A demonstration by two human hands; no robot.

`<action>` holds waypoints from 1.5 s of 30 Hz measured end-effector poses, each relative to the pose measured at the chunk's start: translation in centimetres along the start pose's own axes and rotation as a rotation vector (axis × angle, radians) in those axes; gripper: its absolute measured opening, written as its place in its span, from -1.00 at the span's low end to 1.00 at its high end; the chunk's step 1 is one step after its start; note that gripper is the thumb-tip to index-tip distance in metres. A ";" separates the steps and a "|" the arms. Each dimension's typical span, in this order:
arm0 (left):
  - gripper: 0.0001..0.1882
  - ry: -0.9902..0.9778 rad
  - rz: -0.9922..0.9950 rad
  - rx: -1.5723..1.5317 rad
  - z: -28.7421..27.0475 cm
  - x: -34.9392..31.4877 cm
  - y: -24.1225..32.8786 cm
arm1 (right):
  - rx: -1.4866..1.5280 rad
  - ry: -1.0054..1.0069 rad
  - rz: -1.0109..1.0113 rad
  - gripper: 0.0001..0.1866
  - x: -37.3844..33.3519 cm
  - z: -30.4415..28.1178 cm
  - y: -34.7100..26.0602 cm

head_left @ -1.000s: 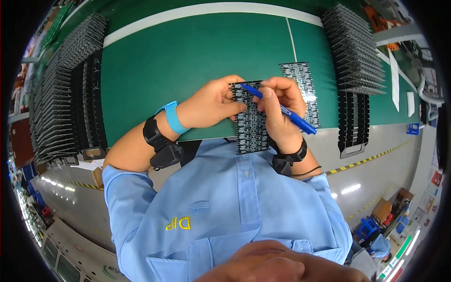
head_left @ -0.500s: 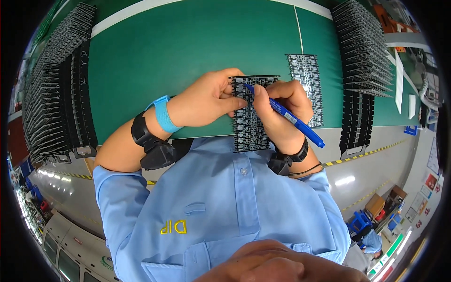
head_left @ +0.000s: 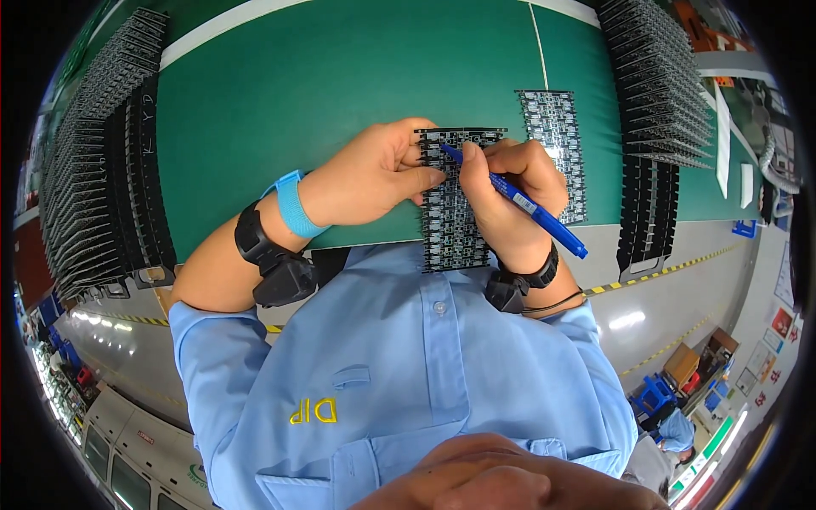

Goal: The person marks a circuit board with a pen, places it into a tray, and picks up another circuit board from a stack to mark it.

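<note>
A black circuit board panel (head_left: 459, 223), dense with small parts, is held up near the table's front edge. My left hand (head_left: 378, 174) grips its left edge, thumb over the face and fingers behind. In my right hand (head_left: 514, 191) is a blue marker pen (head_left: 544, 219), pinched between thumb and fingers. The pen's tip rests at or just over the panel's upper left part; actual contact cannot be made out. Just right of my right hand, a second circuit board panel (head_left: 557, 127) lies flat on the green table (head_left: 340, 68).
Black racks with upright rows of circuit boards stand at the left (head_left: 81, 195) and the right (head_left: 650, 93) of the table. A white strip (head_left: 538, 42) runs down to the second panel. Behind me is a floor with yellow-black striped tape (head_left: 654, 276).
The held panel and both hands sit slightly higher in the picture. The pen tip stays near the panel's upper left, and both grips are the same.
</note>
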State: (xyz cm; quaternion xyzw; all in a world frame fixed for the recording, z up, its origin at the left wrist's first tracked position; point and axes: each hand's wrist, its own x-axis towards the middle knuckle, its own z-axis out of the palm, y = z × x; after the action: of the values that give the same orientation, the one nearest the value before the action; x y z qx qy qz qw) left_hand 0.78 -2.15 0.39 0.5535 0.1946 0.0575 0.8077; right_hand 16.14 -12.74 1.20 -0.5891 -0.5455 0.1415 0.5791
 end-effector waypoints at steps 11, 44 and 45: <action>-0.59 0.007 -0.024 0.085 0.0 0.0 0.3 | 0.015 -0.021 0.017 -0.70 0.6 0.5 -0.3; -0.54 -0.003 -0.023 0.027 -0.1 0.0 0.3 | -0.026 -0.016 -0.011 -0.69 -0.2 0.2 -0.1; -0.53 -0.008 -0.023 0.024 -0.2 0.1 0.5 | -0.026 -0.033 -0.011 -0.69 -0.3 0.2 -0.1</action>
State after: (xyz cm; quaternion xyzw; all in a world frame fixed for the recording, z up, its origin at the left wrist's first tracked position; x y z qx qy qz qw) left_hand 0.83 -1.83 0.75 0.5611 0.1986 0.0435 0.8024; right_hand 15.85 -12.95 1.07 -0.5910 -0.5600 0.1409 0.5633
